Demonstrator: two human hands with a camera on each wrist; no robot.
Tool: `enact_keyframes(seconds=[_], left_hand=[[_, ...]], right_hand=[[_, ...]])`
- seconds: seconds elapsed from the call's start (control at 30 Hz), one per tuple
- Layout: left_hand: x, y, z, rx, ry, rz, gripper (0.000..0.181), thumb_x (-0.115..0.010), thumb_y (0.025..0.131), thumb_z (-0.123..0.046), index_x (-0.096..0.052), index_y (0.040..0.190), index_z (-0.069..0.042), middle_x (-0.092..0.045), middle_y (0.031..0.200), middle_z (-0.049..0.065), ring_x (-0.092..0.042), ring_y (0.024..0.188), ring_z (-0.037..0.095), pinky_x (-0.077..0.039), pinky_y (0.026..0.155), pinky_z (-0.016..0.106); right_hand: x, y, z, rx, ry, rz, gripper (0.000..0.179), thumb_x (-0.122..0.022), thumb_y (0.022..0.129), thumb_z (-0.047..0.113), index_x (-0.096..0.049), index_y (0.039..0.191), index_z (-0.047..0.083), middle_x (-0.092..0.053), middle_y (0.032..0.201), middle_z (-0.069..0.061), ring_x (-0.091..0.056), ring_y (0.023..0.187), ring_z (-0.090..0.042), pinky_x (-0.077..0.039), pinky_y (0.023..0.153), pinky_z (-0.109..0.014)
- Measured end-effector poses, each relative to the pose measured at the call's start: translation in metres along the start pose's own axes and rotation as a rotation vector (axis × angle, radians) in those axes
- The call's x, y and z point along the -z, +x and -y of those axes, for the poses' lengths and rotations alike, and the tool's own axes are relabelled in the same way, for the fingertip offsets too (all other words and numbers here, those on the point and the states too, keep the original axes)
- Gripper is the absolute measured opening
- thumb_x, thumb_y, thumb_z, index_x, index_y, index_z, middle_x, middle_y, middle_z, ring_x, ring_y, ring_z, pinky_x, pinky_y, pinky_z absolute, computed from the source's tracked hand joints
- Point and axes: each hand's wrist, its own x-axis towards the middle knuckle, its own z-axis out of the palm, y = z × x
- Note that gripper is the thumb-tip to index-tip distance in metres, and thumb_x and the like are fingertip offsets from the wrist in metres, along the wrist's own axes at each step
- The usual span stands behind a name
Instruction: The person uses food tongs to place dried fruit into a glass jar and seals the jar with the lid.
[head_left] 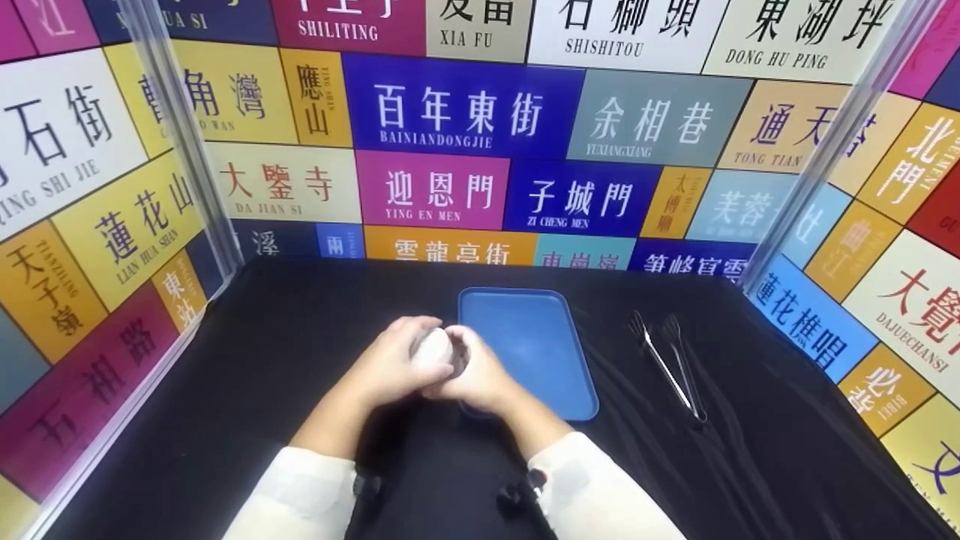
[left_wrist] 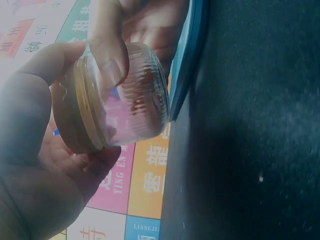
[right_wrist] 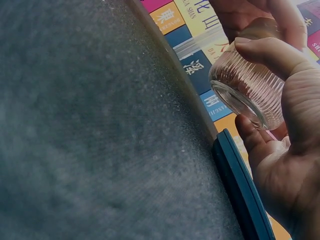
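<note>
Both hands hold a small clear glass jar point(left_wrist: 142, 100) with ribbed sides, raised over the dark cloth. My left hand point(head_left: 394, 364) grips its gold-rimmed lid point(left_wrist: 72, 107), thumb and fingers curled round the edge. From the other side, my right hand point(head_left: 484, 375) grips the glass body, its thumb lying along the ribs. The jar is tilted onto its side, and the right wrist view shows its round base point(right_wrist: 240, 105). In the head view the lid looks pale, and the glass is mostly hidden by the fingers.
A blue tray point(head_left: 525, 345) lies on the black cloth point(head_left: 300, 300), partly behind the right hand and forearm. Metal tongs point(head_left: 675, 375) rest to its right with their arms spread. Panels of coloured signs point(head_left: 465, 105) wall the table at the back and sides.
</note>
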Motion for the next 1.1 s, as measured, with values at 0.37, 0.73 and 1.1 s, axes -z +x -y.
enact_keyframes(seconds=[0.37,0.73,1.1], left_hand=[[0.0,0.0,0.004,-0.036,-0.095,0.0,0.075,-0.092,0.08,-0.033,-0.062,0.147,-0.02,-0.059,0.154,0.007,-0.057,0.133,0.028,-0.049,0.116,0.051],[-0.002,0.001,0.015,-0.005,-0.138,0.007,0.089,-0.094,0.075,-0.023,-0.055,0.155,-0.023,-0.052,0.162,0.007,-0.055,0.139,0.029,-0.046,0.12,0.054],[-0.009,0.001,0.027,0.005,-0.159,0.029,0.094,-0.094,0.074,-0.019,-0.051,0.158,-0.02,-0.055,0.159,0.007,-0.055,0.139,0.029,-0.044,0.12,0.052]], right_hand=[[0.003,0.0,0.0,-0.014,-0.02,0.016,0.098,-0.099,0.067,0.016,-0.051,0.153,0.009,-0.064,0.142,-0.012,-0.063,0.125,-0.024,-0.053,0.113,-0.037],[0.005,0.001,-0.005,-0.01,0.017,0.073,0.091,-0.093,0.075,0.011,-0.05,0.155,0.006,-0.065,0.146,-0.015,-0.066,0.13,-0.026,-0.054,0.114,-0.04],[0.008,0.002,-0.008,-0.004,-0.21,0.069,0.088,-0.097,0.073,0.027,-0.058,0.15,0.014,-0.069,0.142,-0.004,-0.064,0.128,-0.021,-0.05,0.117,-0.042]])
